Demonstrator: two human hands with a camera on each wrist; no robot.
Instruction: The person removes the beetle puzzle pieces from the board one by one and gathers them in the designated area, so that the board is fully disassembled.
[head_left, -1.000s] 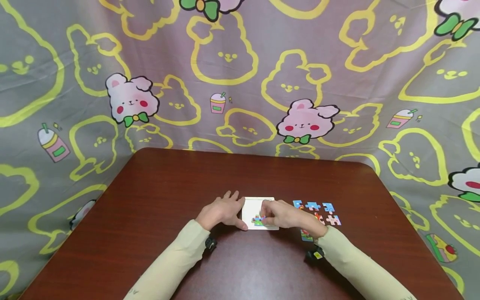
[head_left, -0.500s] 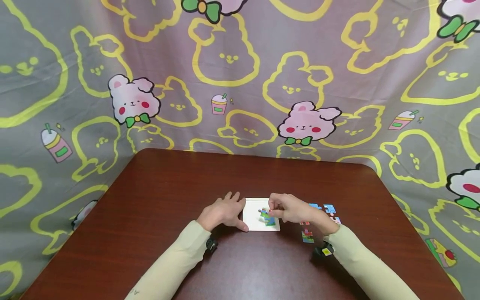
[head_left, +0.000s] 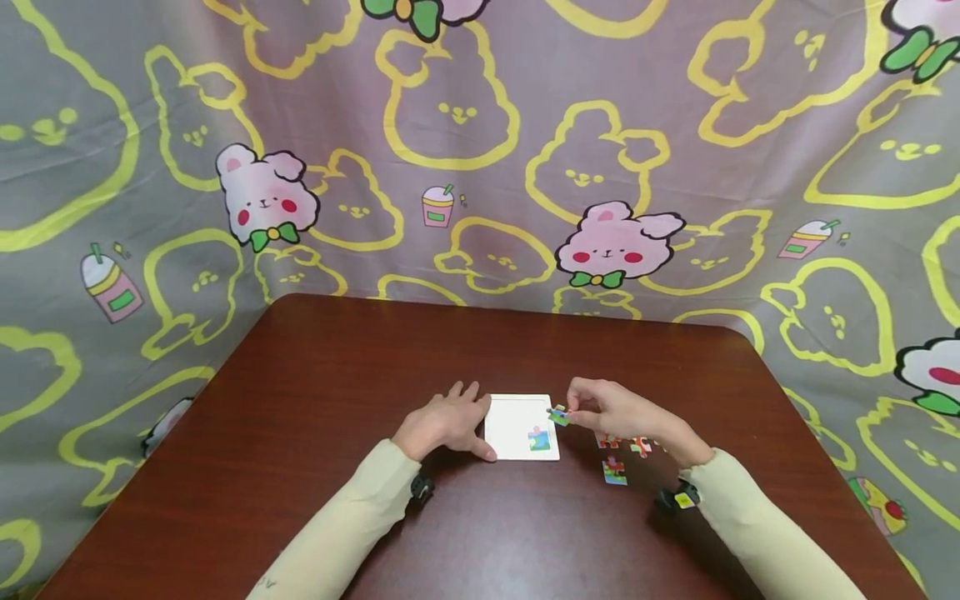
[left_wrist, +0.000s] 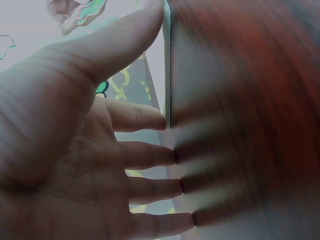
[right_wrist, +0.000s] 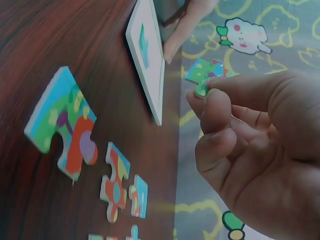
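Note:
My left hand [head_left: 444,423] rests at the left edge of a white puzzle tray [head_left: 510,417], fingers straight and spread, thumb at the near left corner. In the left wrist view the fingertips [left_wrist: 172,155] meet the tabletop beside the tray's edge. One green-and-blue jigsaw piece [head_left: 539,440] lies inside the tray near its lower right corner. Just over the tray's right edge, my right hand [head_left: 622,410] pinches another jigsaw piece [head_left: 558,415] between thumb and finger. The right wrist view shows this held piece [right_wrist: 204,72] raised off the table, green with blue and red parts.
Several loose jigsaw pieces lie right of the tray, partly under my right forearm. The nearest loose piece [head_left: 614,472] sits toward me, and a red one [right_wrist: 116,185] is farther off. A brown wooden table [head_left: 375,358] meets a patterned cloth [head_left: 480,167] behind it.
My right hand has moved right from over the tray to its right edge, carrying the pinched jigsaw piece. The piece lying in the tray now shows uncovered. My left hand has stayed in place.

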